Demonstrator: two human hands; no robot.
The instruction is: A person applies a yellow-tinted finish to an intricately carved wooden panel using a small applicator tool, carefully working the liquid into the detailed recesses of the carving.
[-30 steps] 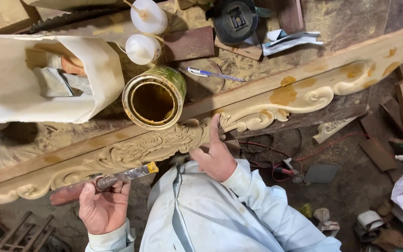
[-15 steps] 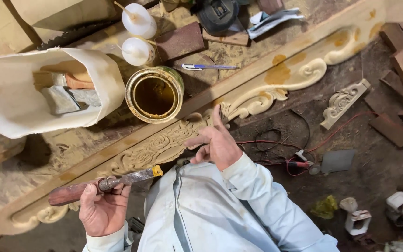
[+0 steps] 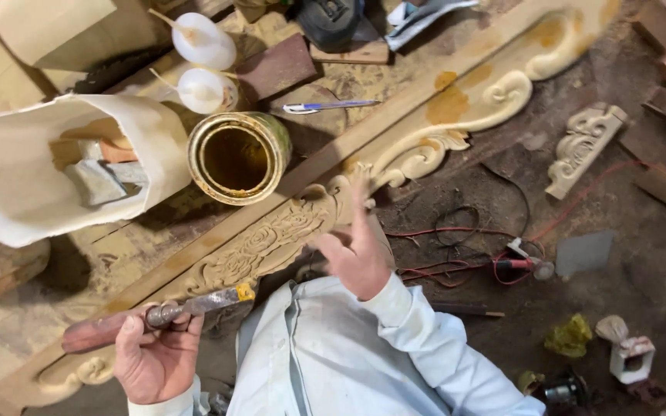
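Observation:
A long carved wooden panel [image 3: 271, 239] runs diagonally from lower left to upper right, with floral relief and yellow glue patches. My left hand [image 3: 156, 358] grips a chisel [image 3: 148, 317] with a reddish wooden handle; its metal blade carries a yellow blob at the tip, close over the carving. My right hand [image 3: 356, 246] is blurred, fingers spread, at the panel's scrolled edge, holding nothing. An open tin of yellow-brown glue [image 3: 237, 158] stands just behind the panel.
A white sack [image 3: 63, 169] with tools lies at left. Two white bulbs [image 3: 202, 65], a pen [image 3: 329, 106], wood blocks and a dark power tool [image 3: 329, 19] sit behind. Red wires [image 3: 472, 262], a small carved ornament [image 3: 583, 146] and scraps lie on the floor at right.
The view has shifted, sliding the panel up and left. My right hand lifted from the carving and now moves blurred at its edge. The chisel stays in my left hand.

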